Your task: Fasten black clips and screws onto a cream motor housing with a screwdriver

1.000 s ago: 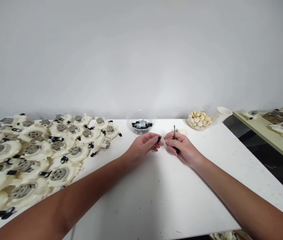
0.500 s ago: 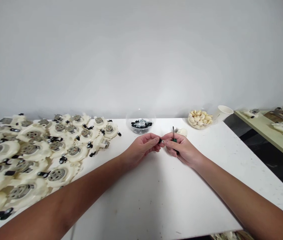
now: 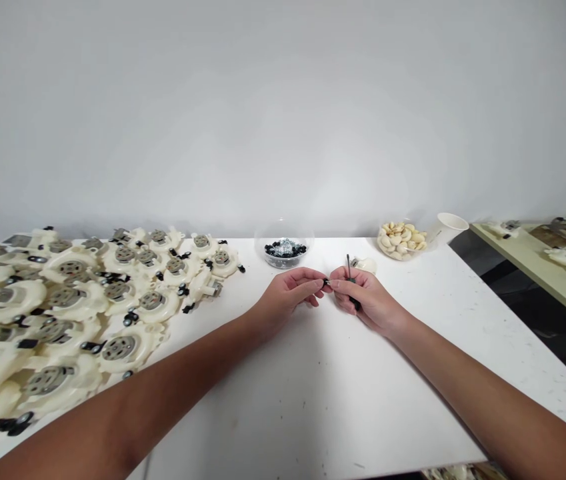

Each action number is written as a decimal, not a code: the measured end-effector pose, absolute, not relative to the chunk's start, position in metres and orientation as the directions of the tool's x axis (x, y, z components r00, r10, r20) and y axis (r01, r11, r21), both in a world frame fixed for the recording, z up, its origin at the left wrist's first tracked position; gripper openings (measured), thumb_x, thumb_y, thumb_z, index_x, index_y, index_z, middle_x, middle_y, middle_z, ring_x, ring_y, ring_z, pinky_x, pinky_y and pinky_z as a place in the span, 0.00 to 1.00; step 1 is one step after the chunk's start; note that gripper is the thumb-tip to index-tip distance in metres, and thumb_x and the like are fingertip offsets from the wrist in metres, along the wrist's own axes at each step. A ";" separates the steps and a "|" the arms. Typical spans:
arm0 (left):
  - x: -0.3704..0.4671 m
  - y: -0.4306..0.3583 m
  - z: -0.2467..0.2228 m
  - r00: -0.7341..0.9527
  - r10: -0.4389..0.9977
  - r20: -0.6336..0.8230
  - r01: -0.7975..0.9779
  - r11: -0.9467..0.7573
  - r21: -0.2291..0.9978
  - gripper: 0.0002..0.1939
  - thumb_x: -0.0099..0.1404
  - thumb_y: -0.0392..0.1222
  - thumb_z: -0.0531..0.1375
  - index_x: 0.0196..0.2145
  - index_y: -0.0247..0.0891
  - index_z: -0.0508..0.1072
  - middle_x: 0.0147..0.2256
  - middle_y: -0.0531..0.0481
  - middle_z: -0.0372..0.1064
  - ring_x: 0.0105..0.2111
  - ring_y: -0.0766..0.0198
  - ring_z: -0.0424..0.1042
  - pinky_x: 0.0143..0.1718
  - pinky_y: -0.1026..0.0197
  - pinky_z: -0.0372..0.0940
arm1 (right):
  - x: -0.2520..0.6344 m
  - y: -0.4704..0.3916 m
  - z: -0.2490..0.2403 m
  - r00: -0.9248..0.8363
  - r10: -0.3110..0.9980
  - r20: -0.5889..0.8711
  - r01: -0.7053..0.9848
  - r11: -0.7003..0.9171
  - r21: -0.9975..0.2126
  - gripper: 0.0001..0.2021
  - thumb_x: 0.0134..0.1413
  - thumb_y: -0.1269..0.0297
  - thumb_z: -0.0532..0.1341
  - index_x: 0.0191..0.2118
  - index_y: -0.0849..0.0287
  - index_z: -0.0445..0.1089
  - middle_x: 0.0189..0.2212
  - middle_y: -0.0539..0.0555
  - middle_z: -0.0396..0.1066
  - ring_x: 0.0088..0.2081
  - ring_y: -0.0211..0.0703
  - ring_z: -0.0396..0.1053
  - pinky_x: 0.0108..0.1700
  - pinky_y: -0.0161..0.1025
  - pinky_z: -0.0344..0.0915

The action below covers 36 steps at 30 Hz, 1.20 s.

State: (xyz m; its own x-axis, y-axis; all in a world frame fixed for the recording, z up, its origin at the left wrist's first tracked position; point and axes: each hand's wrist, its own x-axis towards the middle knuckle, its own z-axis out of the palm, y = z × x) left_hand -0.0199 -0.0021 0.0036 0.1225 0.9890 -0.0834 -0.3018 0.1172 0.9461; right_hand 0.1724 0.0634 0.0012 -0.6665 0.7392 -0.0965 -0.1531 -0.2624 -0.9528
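Note:
Above the middle of the white table, my left hand [image 3: 295, 293] pinches a small black part [image 3: 325, 283] between thumb and index finger. My right hand [image 3: 363, 297] meets it from the right, its fingertips at a tiny metallic piece against the black part. A screwdriver [image 3: 349, 267] with a dark handle is also held in my right hand, its shaft pointing up and away. Just behind that hand a cream-coloured part [image 3: 365, 265] lies on the table, partly hidden. A clear bowl [image 3: 283, 252] with black parts and shiny metal pieces stands behind my left hand.
Many cream housings with grey motors [image 3: 123, 348] cover the table's left side. At the back right are a bowl of cream pieces [image 3: 401, 241] and a white cup [image 3: 449, 229]. Beyond a dark gap, a second, yellowish table [image 3: 553, 267] holds more housings.
My fingertips have come closer together around the small black part, and the metallic piece now sits against it. The whole view has shifted slightly.

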 end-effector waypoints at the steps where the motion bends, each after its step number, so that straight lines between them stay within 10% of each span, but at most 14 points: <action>1: -0.020 -0.002 0.003 0.119 0.989 -0.084 -0.301 0.117 0.946 0.12 0.63 0.46 0.70 0.42 0.36 0.79 0.36 0.47 0.78 0.32 0.66 0.71 0.38 0.61 0.65 | 0.173 0.064 0.000 -0.661 0.746 -0.088 -0.150 -0.246 -0.958 0.11 0.57 0.58 0.70 0.35 0.60 0.72 0.17 0.43 0.63 0.18 0.30 0.51 0.24 0.34 0.45; 36: -0.017 -0.004 0.000 0.035 0.999 0.031 -0.153 -0.025 0.988 0.14 0.61 0.48 0.71 0.40 0.36 0.80 0.33 0.50 0.73 0.31 0.67 0.67 0.36 0.62 0.65 | 0.183 0.070 0.000 -0.722 0.685 -0.097 0.001 -0.140 -0.990 0.14 0.59 0.54 0.70 0.37 0.57 0.69 0.21 0.42 0.57 0.20 0.31 0.48 0.24 0.36 0.41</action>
